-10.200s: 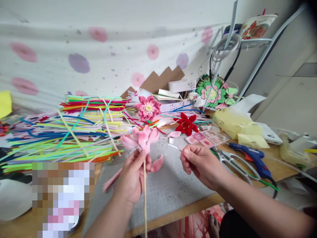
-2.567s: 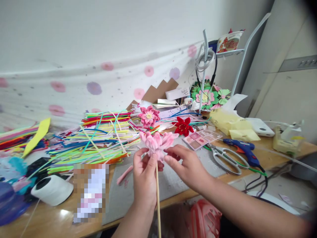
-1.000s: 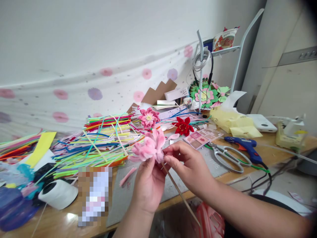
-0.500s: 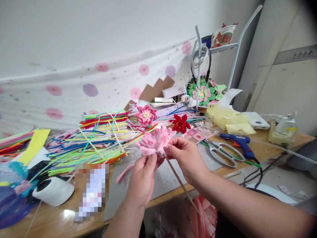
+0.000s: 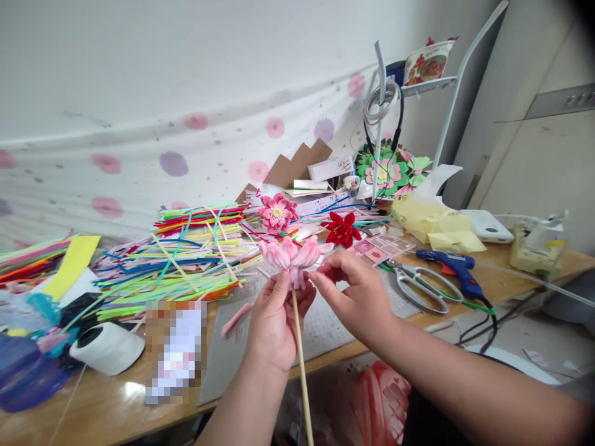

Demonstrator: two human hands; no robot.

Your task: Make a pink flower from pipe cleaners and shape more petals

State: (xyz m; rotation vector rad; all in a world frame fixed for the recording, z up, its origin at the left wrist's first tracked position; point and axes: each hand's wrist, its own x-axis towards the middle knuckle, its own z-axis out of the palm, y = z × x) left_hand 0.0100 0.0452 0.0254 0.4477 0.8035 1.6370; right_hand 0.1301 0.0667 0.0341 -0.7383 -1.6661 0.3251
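Observation:
A pale pink pipe-cleaner flower [image 5: 294,253] is held over the work mat with its petals upward. My left hand [image 5: 274,325] grips it just under the petals, the thumb pressed against the flower's base. From that base a thin wooden stick [image 5: 302,365] runs down past the table's front edge. My right hand [image 5: 357,286] is at the right side of the base, thumb and forefinger pinched together close to the petals. Whatever lies in that pinch is too small to make out. Short pink strips [image 5: 236,319] lie on the grey mat [image 5: 223,365] to the left.
Bundles of coloured pipe cleaners [image 5: 186,260] cover the back left. Behind my hands lie a dark pink flower [image 5: 277,212] and a red flower [image 5: 343,229]. Scissors [image 5: 425,288] and a blue glue gun [image 5: 458,269] are at right, a white thread spool [image 5: 109,349] at left.
The pink flower has tipped more upright, its stick swinging from a slant to nearly vertical. My right hand has come off the flower's base slightly to the right; my left still holds it.

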